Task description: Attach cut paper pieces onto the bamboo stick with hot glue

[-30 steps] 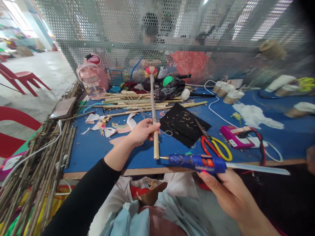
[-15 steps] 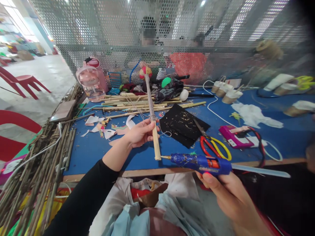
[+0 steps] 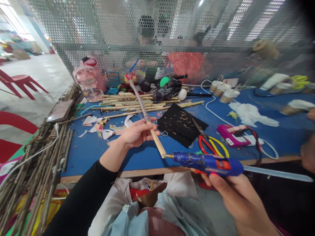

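Observation:
My left hand (image 3: 139,132) is closed around a wooden stick (image 3: 157,141) whose upper length is wrapped in a greyish covering. A red and yellow ball (image 3: 130,78) tops its far end. My right hand (image 3: 228,196) grips a blue glue gun (image 3: 206,163), with a long clear glue stick (image 3: 278,173) poking out of its back. The gun's metal nozzle touches, or nearly touches, the stick's near end. Just behind the gun, red and yellow-handled scissors (image 3: 213,146) lie partly over a black cloth (image 3: 180,126) sprinkled with shavings.
Pale sticks (image 3: 137,101) lie across the blue table (image 3: 98,157), near a pink water bottle (image 3: 88,82). At right are a magenta power strip (image 3: 232,136) and white-topped cups (image 3: 229,95). Long twigs (image 3: 36,170) run along the left edge. Two people sit behind the perforated metal screen (image 3: 103,36).
The stick's ball end has swung left and down, while its near end has shifted slightly right. The glue gun has moved a little to the right with it.

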